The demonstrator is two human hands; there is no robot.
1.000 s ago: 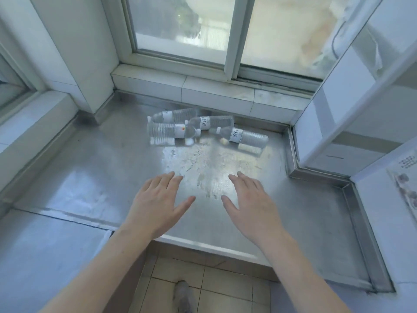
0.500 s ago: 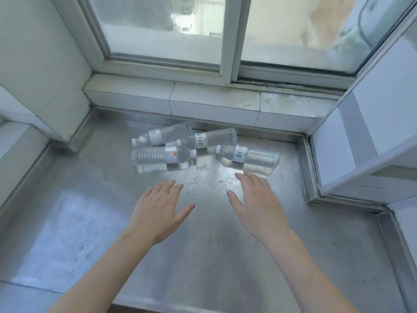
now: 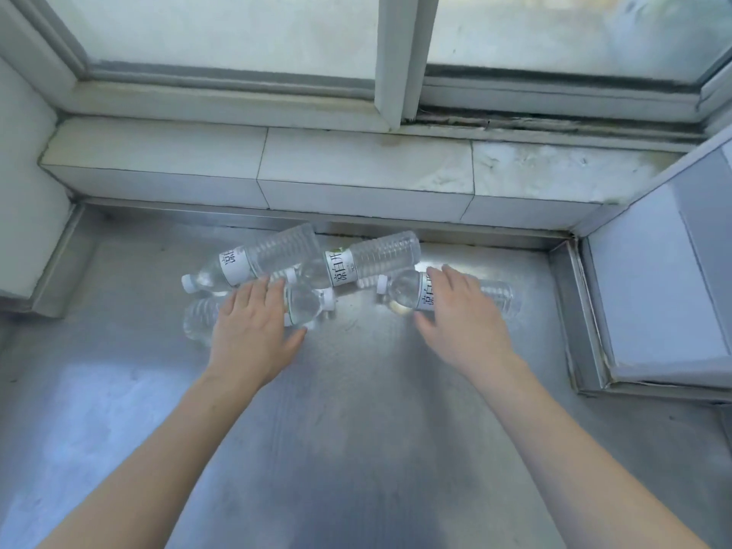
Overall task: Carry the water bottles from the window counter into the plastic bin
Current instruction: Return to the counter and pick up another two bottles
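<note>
Both hands are coming over the bottles with fingers spread, nothing gripped yet. Left hand (image 3: 253, 330) is lying over the near-left bottle (image 3: 305, 305), fingers straight, thumb out to the side. Right hand (image 3: 463, 315) is lying over the right bottle (image 3: 408, 289), fingertips at the label, thumb down beside it on the counter (image 3: 356, 449). Can't tell if either palm is actually pressing or just hovering.

Two more bottles are lying behind: far-left bottle (image 3: 253, 261) and middle bottle (image 3: 372, 257), both on their sides against the tiled ledge (image 3: 356, 172). All four are sitting on the steel by the window; the plastic bin isn't in view.

Risks I'm seeing:
- round, clear bottles on their sides on smooth steel, so a push before the fingers are closing could be rolling them away toward the ledge
- near-left bottle looks like it's touching the far-left one, so lifting it may be knocking the neighbours
- grabbing two at once, one per hand, means a weak grip could be slipping on the ribbed plastic
</note>
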